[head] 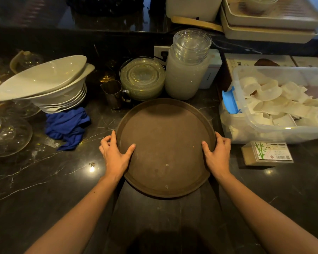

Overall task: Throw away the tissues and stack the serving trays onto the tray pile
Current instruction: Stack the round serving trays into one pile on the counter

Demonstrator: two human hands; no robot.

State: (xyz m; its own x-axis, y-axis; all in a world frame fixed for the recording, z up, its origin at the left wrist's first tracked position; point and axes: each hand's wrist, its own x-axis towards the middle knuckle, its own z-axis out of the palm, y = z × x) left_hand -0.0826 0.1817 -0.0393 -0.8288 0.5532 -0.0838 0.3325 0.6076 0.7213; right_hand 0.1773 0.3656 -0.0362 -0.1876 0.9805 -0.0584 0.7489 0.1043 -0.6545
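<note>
A round brown serving tray [165, 125] lies flat in the middle of the dark marble counter, with nothing on it. My left hand [116, 154] grips its left rim, thumb resting on the tray's inner surface and fingers wrapped over the outside edge. My right hand [217, 154] holds the right rim the same way. No tissues show on the tray or on the counter near it.
Stacked white bowls [50, 85] and a blue cloth [66, 125] lie left of the tray. A steel jug [113, 94], glass plates [142, 77] and a frosted jar [185, 77] stand behind it. A clear bin [275, 134] and a toothpick box [268, 153] sit right.
</note>
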